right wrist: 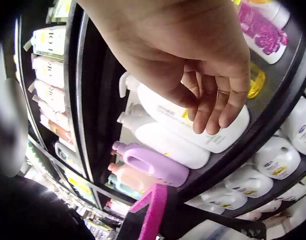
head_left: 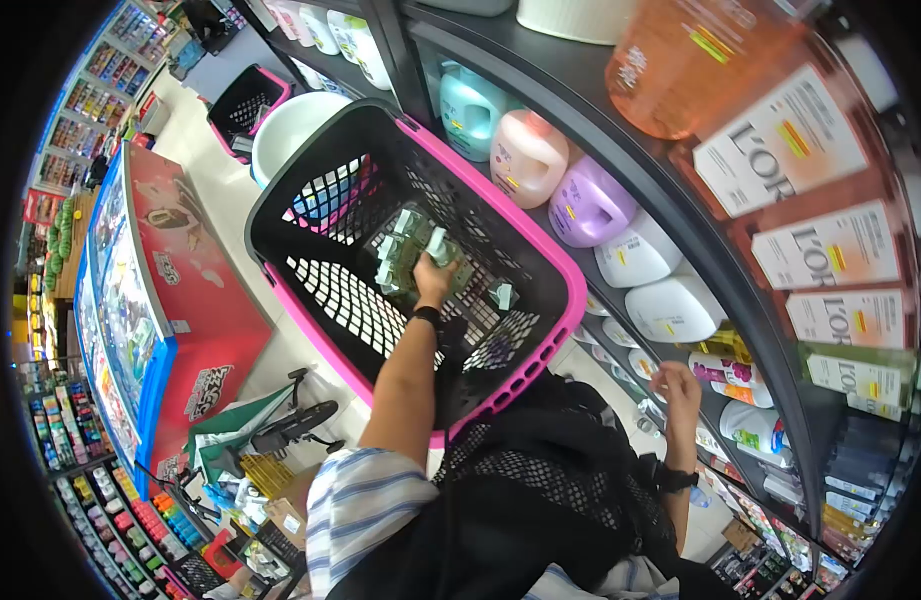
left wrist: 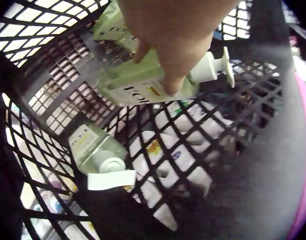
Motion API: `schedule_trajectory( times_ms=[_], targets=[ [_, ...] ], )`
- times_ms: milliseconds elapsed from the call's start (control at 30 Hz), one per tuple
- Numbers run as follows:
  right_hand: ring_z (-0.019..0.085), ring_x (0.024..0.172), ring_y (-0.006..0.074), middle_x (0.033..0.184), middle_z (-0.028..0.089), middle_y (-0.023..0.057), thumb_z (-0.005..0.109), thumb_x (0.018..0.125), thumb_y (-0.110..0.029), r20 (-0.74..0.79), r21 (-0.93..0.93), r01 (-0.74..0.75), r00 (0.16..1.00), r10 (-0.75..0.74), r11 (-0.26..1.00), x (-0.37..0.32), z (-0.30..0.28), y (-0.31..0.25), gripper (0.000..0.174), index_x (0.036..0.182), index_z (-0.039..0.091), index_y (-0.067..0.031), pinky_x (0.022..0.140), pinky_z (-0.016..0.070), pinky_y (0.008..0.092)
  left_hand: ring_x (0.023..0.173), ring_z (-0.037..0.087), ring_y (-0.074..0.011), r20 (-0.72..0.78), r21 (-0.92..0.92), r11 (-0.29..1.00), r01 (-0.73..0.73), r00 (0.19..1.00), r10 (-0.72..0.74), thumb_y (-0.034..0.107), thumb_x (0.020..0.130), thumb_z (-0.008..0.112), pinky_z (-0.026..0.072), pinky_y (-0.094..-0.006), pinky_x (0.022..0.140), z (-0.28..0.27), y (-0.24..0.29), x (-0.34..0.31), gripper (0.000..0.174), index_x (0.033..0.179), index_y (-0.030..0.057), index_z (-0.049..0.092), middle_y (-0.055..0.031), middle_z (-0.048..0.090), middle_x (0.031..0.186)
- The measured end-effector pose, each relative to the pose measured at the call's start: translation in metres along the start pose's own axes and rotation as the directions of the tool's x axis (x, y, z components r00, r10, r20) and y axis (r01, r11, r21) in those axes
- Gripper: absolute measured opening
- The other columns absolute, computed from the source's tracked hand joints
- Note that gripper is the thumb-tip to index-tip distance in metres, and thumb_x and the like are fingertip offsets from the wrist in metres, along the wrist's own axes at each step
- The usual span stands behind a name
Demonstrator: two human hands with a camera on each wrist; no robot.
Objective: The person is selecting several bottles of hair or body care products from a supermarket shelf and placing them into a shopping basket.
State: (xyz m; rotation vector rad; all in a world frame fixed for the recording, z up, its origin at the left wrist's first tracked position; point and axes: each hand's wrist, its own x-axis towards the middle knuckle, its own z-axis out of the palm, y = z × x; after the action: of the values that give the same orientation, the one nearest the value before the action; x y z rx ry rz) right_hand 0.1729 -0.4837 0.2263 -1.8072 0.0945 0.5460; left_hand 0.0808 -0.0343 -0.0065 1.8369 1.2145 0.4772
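My left hand [head_left: 435, 278] reaches down into a deep black shopping basket [head_left: 570, 275] with a pink rim. In the left wrist view its fingers grip a green pump bottle [left wrist: 138, 82] with a white pump head, lying sideways above the mesh floor. Another green pump bottle [left wrist: 88, 145] lies apart in a corner of the basket, and a further one [left wrist: 109, 25] is partly behind the hand. My right hand [right wrist: 193, 65] hangs with loosely curled fingers, holding nothing, in front of white pump bottles [right wrist: 168, 142] on the shelf.
Shelves on the right carry a purple jug [head_left: 590, 205], a pink jug [head_left: 528, 158] and orange pump bottles [head_left: 780, 140]. A red freezer [head_left: 205, 290] with a blue edge stands left. Beyond the basket are a white tub [head_left: 280, 130] and another black basket [head_left: 242, 105].
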Motion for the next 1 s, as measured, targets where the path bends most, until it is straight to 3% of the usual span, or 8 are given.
schedule_trajectory(
  times_ms=[200,500,600,733,800,867,967,1000],
  targets=[
    [0.063,0.072,0.0138,0.084,0.067,0.0070,0.053,0.095,-0.011,-0.091,0.046,-0.134,0.986,0.138,0.990,-0.029,-0.022,0.042,0.015,0.100,0.063,-0.0021,0.070,0.0511,0.0247,0.106,0.056,-0.0372,-0.126,0.085,0.991,-0.102,0.986,0.113,0.000,0.063,0.080,0.0448,-0.0411,0.095,0.039,-0.021,0.026,0.058,0.117,0.0033,0.058,-0.0193,0.057,0.116],
    [0.064,0.074,0.0153,0.085,0.067,0.0085,0.053,0.093,-0.009,-0.201,0.016,-0.321,0.927,0.317,0.947,-0.049,-0.024,0.056,0.015,0.100,0.063,-0.0016,0.068,0.0520,0.0256,0.114,0.053,-0.0385,-0.126,-0.031,0.991,0.129,0.983,-0.132,0.001,0.065,0.080,0.0425,-0.0403,0.100,0.046,-0.047,0.066,0.057,0.118,0.0054,0.059,-0.0198,0.054,0.123],
    [0.063,0.073,0.0148,0.084,0.066,0.0082,0.055,0.094,-0.012,-0.186,0.051,-0.189,0.963,0.195,0.981,-0.046,-0.027,0.045,0.014,0.099,0.063,-0.0013,0.069,0.0514,0.0269,0.120,0.051,-0.0356,-0.095,-0.029,0.971,0.236,0.967,-0.238,0.000,0.067,0.080,0.0403,-0.0386,0.102,0.042,-0.040,0.069,0.067,0.128,0.0003,0.049,-0.0207,0.052,0.128],
    [0.058,0.077,0.0131,0.085,0.061,0.0075,0.056,0.094,-0.010,-0.239,-0.142,0.258,0.928,-0.286,0.956,-0.044,-0.021,-0.058,0.010,0.091,0.061,-0.0019,0.072,0.0476,0.0274,0.122,0.051,-0.0319,-0.106,-0.135,0.851,0.508,0.846,-0.522,0.005,0.068,0.081,0.0408,-0.0375,0.101,0.040,-0.026,0.065,0.080,0.136,0.0011,0.040,-0.0194,0.052,0.132],
    [0.058,0.082,0.0154,0.089,0.060,0.0088,0.050,0.093,-0.005,-0.273,-0.364,0.395,0.820,-0.502,0.843,-0.064,-0.016,-0.132,0.011,0.093,0.060,-0.0001,0.074,0.0477,0.0284,0.123,0.051,-0.0318,-0.116,-0.153,0.785,0.600,0.778,-0.618,0.008,0.070,0.079,0.0417,-0.0373,0.101,0.039,-0.033,0.064,0.076,0.137,0.0066,0.042,-0.0172,0.054,0.131],
    [0.057,0.088,0.0261,0.098,0.058,0.0146,0.051,0.089,-0.018,-0.159,-0.308,0.762,0.549,-0.820,0.570,-0.086,-0.028,-0.173,0.026,0.108,0.057,-0.0014,0.078,0.0465,0.0366,0.122,0.053,-0.0272,0.306,0.181,0.885,0.430,0.830,-0.466,0.012,0.081,0.067,0.0451,-0.0341,0.098,0.021,-0.042,0.065,0.054,0.132,0.0127,0.049,-0.0121,0.054,0.134],
    [0.055,0.085,0.0262,0.098,0.059,0.0100,0.055,0.085,-0.028,-0.088,-0.274,0.962,-0.039,-0.995,-0.013,-0.116,-0.046,-0.212,0.037,0.115,0.057,-0.0068,0.072,0.0441,0.0401,0.099,0.060,-0.0342,0.384,-0.284,0.821,0.496,0.843,-0.376,0.032,0.087,0.060,0.0478,-0.0408,0.087,0.018,-0.034,0.047,0.047,0.120,-0.0017,0.058,-0.0153,0.063,0.112],
    [0.055,0.085,0.0262,0.098,0.059,0.0100,0.055,0.085,-0.028,-0.112,-0.277,0.961,-0.062,-0.992,-0.029,-0.127,-0.051,-0.223,0.037,0.115,0.057,-0.0068,0.072,0.0441,0.0401,0.099,0.060,-0.0342,0.375,-0.291,0.835,0.467,0.859,-0.349,0.032,0.087,0.060,0.0478,-0.0408,0.087,0.003,-0.018,0.044,0.047,0.120,-0.0017,0.058,-0.0153,0.063,0.112]
  ],
)
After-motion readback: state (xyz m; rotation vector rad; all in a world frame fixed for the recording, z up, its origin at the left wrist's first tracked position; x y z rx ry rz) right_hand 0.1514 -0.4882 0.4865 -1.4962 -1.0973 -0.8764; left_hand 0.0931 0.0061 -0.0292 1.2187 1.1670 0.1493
